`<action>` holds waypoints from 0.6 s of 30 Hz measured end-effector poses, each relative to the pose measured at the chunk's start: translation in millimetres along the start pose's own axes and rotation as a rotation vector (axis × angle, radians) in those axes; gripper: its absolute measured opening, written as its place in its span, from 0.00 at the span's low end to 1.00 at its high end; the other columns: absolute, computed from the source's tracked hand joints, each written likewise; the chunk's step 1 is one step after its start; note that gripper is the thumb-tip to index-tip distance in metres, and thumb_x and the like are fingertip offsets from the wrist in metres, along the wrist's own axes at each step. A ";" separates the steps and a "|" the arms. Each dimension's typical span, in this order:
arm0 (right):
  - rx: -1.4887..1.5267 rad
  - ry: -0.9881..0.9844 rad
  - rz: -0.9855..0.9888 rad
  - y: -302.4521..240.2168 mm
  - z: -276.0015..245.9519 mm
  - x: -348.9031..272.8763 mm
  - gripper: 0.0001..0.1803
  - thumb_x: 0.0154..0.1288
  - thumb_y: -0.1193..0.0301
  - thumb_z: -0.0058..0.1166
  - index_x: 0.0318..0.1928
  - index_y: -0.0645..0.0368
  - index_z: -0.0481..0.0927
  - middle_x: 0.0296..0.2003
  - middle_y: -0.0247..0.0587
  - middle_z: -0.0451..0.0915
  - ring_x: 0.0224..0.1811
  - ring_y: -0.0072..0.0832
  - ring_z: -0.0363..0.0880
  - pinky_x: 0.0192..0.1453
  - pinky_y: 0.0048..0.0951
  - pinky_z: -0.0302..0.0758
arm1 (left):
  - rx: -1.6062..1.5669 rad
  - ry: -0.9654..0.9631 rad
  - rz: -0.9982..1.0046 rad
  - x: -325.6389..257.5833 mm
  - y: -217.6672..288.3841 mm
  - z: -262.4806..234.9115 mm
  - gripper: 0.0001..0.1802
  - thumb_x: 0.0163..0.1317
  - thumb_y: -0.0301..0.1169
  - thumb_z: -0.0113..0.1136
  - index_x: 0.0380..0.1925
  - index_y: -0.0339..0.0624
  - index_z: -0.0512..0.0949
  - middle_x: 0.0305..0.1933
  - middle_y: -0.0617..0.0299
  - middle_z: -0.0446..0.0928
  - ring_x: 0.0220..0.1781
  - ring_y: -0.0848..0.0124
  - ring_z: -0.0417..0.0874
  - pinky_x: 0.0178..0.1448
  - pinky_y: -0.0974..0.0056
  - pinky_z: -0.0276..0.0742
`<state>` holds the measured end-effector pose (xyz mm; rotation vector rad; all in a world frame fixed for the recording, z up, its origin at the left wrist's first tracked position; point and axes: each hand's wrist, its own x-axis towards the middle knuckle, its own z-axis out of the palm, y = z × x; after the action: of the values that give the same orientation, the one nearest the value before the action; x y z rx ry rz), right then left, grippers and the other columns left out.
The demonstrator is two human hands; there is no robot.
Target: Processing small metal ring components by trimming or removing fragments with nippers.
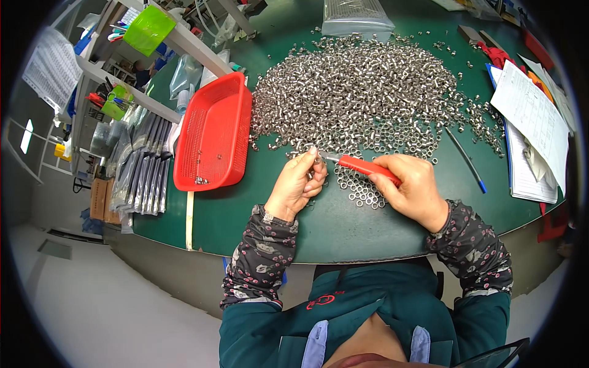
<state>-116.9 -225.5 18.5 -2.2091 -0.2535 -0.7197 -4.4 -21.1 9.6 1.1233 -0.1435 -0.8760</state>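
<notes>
My left hand (299, 187) is closed, with a small metal ring (317, 160) pinched between thumb and fingers; the fingers partly hide it. My right hand (416, 190) is wrapped round a red-handled tool (361, 167) with a thin metal tip. That tip points left and meets the fingers of my left hand at the ring; its exact shape is too small to make out. Just beyond both hands spreads a large heap of small shiny metal rings (362, 92). A flat scatter of loose rings (366, 195) lies under the tool.
A red perforated plastic basket (242, 132) with a few rings inside stands left of the heap. A blue-capped pen (467, 161) and paper sheets (532, 113) lie at the right. Bagged parts (357, 18) sit at the far edge, and stacked packages (144, 172) fill the left side.
</notes>
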 end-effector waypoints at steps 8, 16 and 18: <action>0.030 0.008 0.013 1.0 -0.8 0.4 0.08 0.54 0.68 0.60 0.31 0.61 0.80 0.21 0.43 0.78 0.21 0.37 0.77 0.24 0.33 0.71 | -0.052 -0.004 -0.013 0.0 0.7 -1.1 0.19 0.72 0.42 0.39 0.24 0.43 0.66 0.22 0.64 0.65 0.12 0.83 0.53 0.13 0.78 0.46; 0.058 0.002 0.062 0.3 -3.9 2.7 0.08 0.54 0.70 0.60 0.32 0.61 0.80 0.21 0.43 0.78 0.21 0.36 0.77 0.24 0.33 0.71 | 0.009 -0.028 0.052 1.0 -2.9 -3.0 0.17 0.71 0.42 0.42 0.28 0.42 0.68 0.24 0.64 0.67 0.13 0.83 0.55 0.14 0.78 0.48; 0.095 0.075 0.080 -0.9 -6.2 4.1 0.07 0.54 0.72 0.60 0.32 0.62 0.80 0.22 0.43 0.78 0.21 0.35 0.77 0.24 0.31 0.70 | -0.009 -0.017 0.078 1.8 -4.4 -1.8 0.16 0.71 0.41 0.42 0.30 0.42 0.69 0.25 0.64 0.68 0.13 0.83 0.55 0.14 0.78 0.48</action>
<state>-116.5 -229.7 24.7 -2.0851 -0.1576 -0.7303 -4.7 -21.7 4.6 1.0951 -0.1964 -0.8167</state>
